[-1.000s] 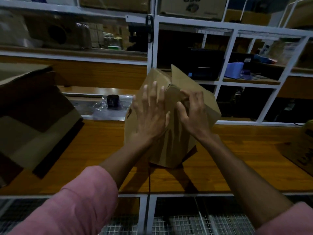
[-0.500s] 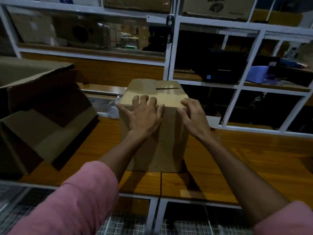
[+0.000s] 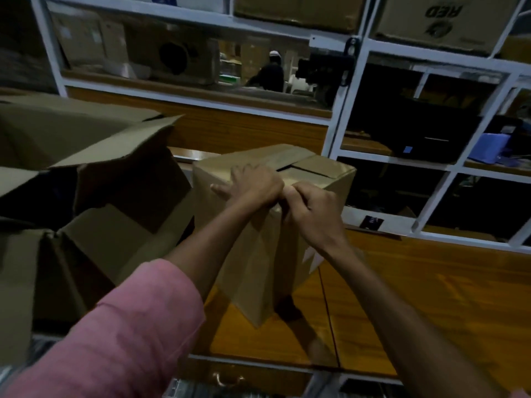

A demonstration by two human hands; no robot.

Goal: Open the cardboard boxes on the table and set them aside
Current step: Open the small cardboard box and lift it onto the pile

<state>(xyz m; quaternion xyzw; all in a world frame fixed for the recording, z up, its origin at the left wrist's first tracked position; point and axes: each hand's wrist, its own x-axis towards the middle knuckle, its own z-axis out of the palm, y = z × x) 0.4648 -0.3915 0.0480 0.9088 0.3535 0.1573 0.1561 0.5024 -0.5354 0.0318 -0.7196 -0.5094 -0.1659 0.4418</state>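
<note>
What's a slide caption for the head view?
Both hands, left and right, work the cardboard box top edge.

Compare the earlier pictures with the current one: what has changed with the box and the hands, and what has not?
The cardboard box, tipped away a second ago, now stands upright on the table, one corner toward the camera. The left hand went from flat on its side to its top edge; the right hand curls there too. The opened box stays left.
</note>
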